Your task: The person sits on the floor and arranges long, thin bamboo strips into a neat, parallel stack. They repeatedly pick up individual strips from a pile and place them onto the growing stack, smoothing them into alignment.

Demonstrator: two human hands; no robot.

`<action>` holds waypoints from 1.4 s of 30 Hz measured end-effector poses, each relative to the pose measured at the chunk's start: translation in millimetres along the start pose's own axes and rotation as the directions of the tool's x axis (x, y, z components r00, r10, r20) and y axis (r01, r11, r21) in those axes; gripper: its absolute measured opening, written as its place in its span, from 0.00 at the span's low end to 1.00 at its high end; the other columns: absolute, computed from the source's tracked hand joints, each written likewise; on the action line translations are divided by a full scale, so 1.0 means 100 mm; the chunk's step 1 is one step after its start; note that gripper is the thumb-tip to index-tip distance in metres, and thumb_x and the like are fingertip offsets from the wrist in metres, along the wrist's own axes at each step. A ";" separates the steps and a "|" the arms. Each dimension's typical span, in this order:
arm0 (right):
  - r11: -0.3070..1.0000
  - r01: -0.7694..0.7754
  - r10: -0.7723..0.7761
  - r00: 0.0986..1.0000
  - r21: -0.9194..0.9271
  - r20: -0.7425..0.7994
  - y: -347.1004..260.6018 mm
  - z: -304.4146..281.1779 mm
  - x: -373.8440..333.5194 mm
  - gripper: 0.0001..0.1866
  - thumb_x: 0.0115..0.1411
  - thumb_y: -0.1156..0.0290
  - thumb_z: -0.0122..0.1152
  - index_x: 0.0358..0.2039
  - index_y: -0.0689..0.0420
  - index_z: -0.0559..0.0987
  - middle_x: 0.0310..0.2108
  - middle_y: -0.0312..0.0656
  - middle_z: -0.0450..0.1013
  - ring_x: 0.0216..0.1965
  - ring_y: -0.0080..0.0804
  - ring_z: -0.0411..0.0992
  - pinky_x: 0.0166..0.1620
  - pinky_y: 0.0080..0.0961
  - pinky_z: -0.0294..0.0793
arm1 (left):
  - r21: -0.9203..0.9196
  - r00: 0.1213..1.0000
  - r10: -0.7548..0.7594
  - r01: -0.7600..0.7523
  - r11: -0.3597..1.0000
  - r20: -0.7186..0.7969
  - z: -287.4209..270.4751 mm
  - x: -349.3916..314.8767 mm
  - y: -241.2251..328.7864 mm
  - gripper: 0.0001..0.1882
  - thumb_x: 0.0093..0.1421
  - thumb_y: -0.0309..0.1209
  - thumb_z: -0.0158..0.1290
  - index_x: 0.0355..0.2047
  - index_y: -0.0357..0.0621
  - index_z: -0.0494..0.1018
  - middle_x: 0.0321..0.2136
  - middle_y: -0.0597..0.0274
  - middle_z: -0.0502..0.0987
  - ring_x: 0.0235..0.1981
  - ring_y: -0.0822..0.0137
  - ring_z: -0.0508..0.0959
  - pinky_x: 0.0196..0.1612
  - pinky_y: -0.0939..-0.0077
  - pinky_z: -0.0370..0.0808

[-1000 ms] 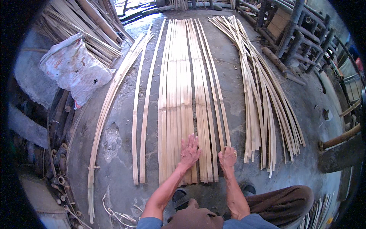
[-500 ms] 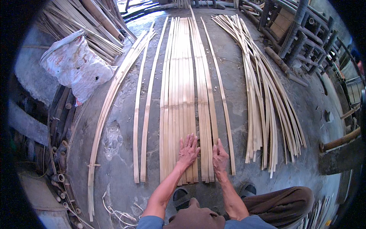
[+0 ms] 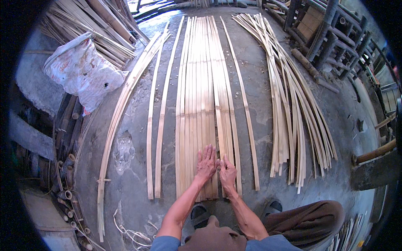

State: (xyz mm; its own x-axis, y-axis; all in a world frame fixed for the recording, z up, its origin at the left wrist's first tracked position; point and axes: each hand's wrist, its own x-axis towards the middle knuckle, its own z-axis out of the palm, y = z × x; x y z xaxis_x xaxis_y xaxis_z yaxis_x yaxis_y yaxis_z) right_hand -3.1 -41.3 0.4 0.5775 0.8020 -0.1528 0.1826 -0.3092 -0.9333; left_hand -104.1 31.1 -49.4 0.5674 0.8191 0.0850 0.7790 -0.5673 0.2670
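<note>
Long split bamboo strips (image 3: pixel 197 125) lie side by side in a flat panel on the floor in front of me, their near ends close to my feet. My left hand (image 3: pixel 206 164) rests flat on the panel near that end, fingers stretched forward. Just to its right, my right hand (image 3: pixel 227 175) is closed, thumb and fingers pinching a bamboo strip (image 3: pixel 223 134) beside a narrow dark gap. The two hands almost touch. Part of the pinched strip is hidden beneath the fingers. More strips of the panel's right part (image 3: pixel 233 138) extend past that hand.
Single strips lie left (image 3: pixel 162 125) and right (image 3: pixel 247 117) of the panel. A loose fanned pile of strips (image 3: pixel 293 108) is farther right, a tied bundle (image 3: pixel 121 108) farther left. A white sack (image 3: pixel 83 71), bamboo poles (image 3: pixel 69 167) and a bamboo frame (image 3: pixel 326 42) line the sides.
My right hand has moved left, from the panel's right edge to beside my left hand. The right group of strips now lies closer to the rest at the far end. The left hand stays flat.
</note>
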 end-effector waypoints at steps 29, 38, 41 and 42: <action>0.701 0.325 -0.131 0.933 -0.635 0.334 0.03 -0.26 0.25 0.21 0.64 0.57 0.55 0.54 0.54 0.76 0.42 0.50 0.77 0.43 0.54 0.75 0.43 0.48 0.75 | 0.012 1.000 -0.004 0.004 1.000 -0.011 -0.09 0.00 -0.04 0.29 0.68 0.50 0.44 0.68 0.61 0.60 0.70 0.52 0.52 0.72 0.54 0.50 0.71 0.49 0.43; 0.486 0.422 -0.353 0.896 -0.765 0.270 0.52 -0.36 0.07 0.29 0.68 0.54 0.47 0.69 0.44 0.62 0.70 0.49 0.54 0.70 0.53 0.51 0.70 0.53 0.45 | 0.066 0.983 0.128 -0.120 0.991 -0.130 -0.08 0.47 0.18 0.36 0.62 0.49 0.50 0.65 0.41 0.63 0.69 0.50 0.56 0.73 0.51 0.46 0.72 0.44 0.36; 0.542 0.400 -0.312 0.912 -0.739 0.265 0.45 -0.31 0.03 0.29 0.69 0.55 0.45 0.69 0.43 0.61 0.70 0.48 0.53 0.71 0.53 0.50 0.71 0.53 0.44 | 0.083 0.987 0.144 -0.138 0.987 -0.068 0.02 0.59 0.10 0.37 0.62 0.50 0.49 0.65 0.40 0.62 0.68 0.53 0.58 0.73 0.51 0.44 0.72 0.44 0.34; 0.544 0.383 -0.293 0.921 -0.747 0.259 0.43 -0.33 0.03 0.29 0.69 0.55 0.45 0.69 0.43 0.61 0.70 0.48 0.53 0.71 0.52 0.49 0.71 0.52 0.44 | 0.068 0.988 0.147 -0.144 0.987 -0.043 0.02 0.60 0.13 0.37 0.62 0.50 0.49 0.65 0.40 0.62 0.69 0.53 0.58 0.73 0.51 0.43 0.72 0.44 0.34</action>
State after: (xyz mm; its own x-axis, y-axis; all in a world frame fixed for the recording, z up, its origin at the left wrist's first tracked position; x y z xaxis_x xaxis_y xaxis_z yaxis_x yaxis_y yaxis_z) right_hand 33.0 -69.5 -29.5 0.2723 0.9610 0.0483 0.9146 -0.2429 -0.3233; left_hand -59.5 73.2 -42.6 0.6635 0.7297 0.1649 0.7057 -0.6837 0.1860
